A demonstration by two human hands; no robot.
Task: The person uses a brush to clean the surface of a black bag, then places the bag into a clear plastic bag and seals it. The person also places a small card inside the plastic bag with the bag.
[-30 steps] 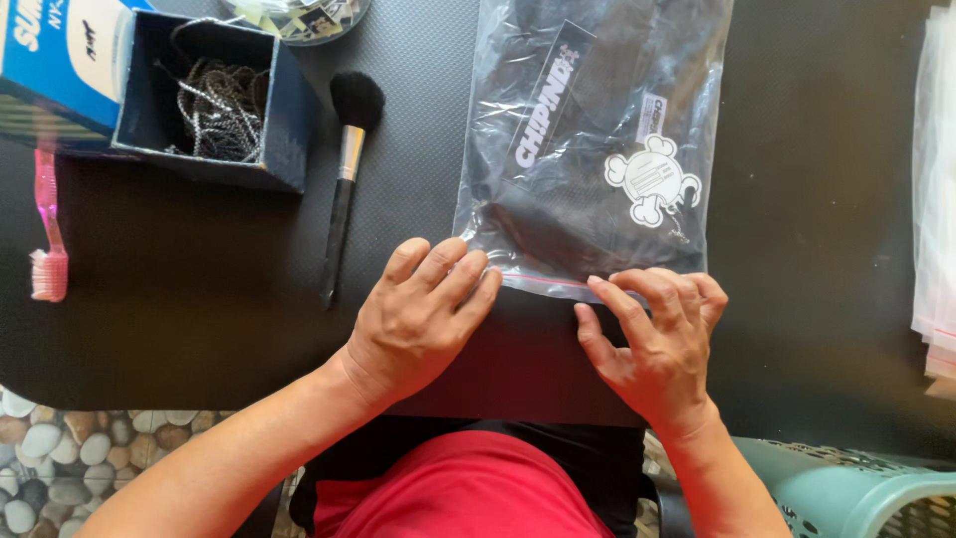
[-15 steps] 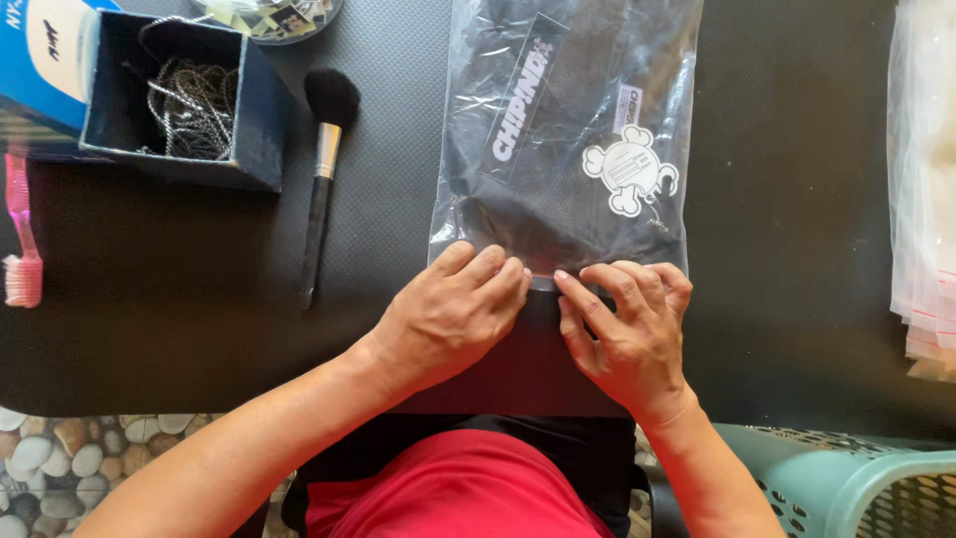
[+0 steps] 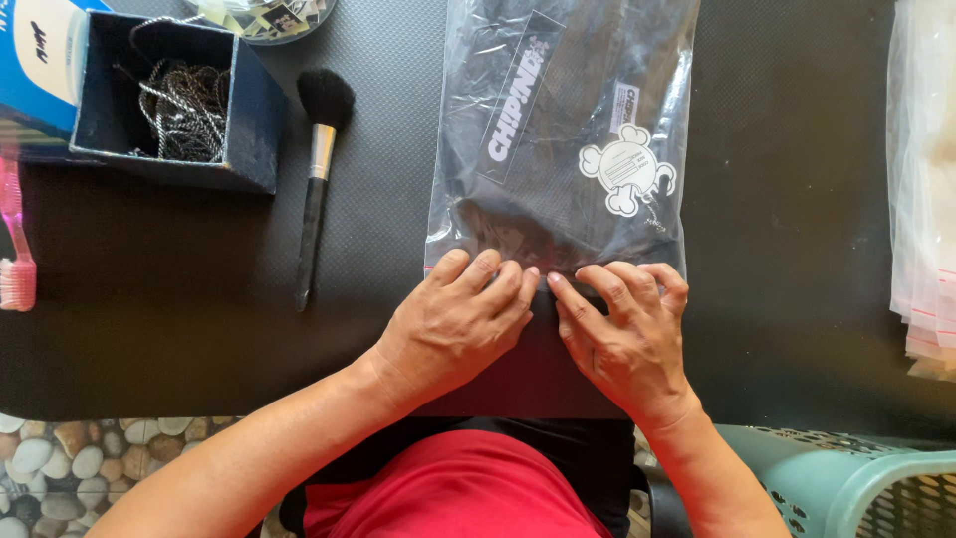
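Note:
A clear plastic bag lies on the black table top, with a dark folded item and a white cartoon-shaped sticker inside. My left hand and my right hand rest side by side on the bag's near edge. Their fingertips press down along that edge and almost touch in the middle. My thumbs are hidden. A dark flat strip runs from under my hands back to the table's front edge.
A black makeup brush lies left of the bag. A dark blue box holding metal chains stands at the far left, near a pink brush. Several clear bags are stacked at right. A teal basket sits below.
My hands have slid toward each other along the bag's near edge, and their fingertips now nearly meet. The bag has stayed in place.

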